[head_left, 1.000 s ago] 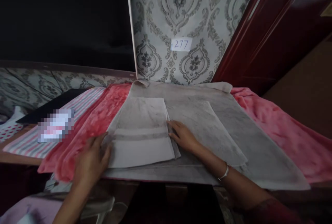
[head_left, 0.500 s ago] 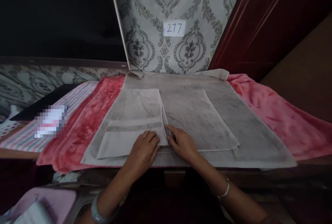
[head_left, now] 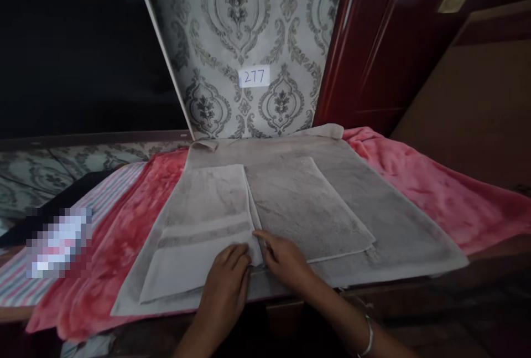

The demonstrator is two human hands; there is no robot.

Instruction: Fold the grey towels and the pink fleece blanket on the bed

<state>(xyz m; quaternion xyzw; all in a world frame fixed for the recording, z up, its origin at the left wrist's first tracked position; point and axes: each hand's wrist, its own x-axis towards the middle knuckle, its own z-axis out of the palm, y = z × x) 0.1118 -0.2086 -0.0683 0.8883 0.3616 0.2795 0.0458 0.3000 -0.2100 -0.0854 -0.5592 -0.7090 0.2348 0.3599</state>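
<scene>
A grey towel (head_left: 307, 214) lies flat, its left part folded over into a paler flap (head_left: 199, 197) that has a darker stripe near the front. My left hand (head_left: 228, 275) is at the front right corner of this flap, fingers curled together on the cloth. Just to its right, my right hand (head_left: 286, 264) has thumb and index finger closed at the flap's loose side edge, where the layers part slightly. The fingertips of both hands are partly hidden. Under the towel spreads a larger grey cloth (head_left: 398, 236).
A pink plush blanket (head_left: 423, 186) covers the table beneath the cloths. Leftward are a striped cloth (head_left: 103, 197) and a blurred-out item (head_left: 58, 242). Behind stand a dark screen (head_left: 83, 48), a patterned wall (head_left: 286, 37) with a "277" label (head_left: 254, 76), and a dark red door (head_left: 373, 42).
The head view has tilted, so the cloths sit lower and further left. Both hands stay at the flap's front corner, with little visible movement on the towel.
</scene>
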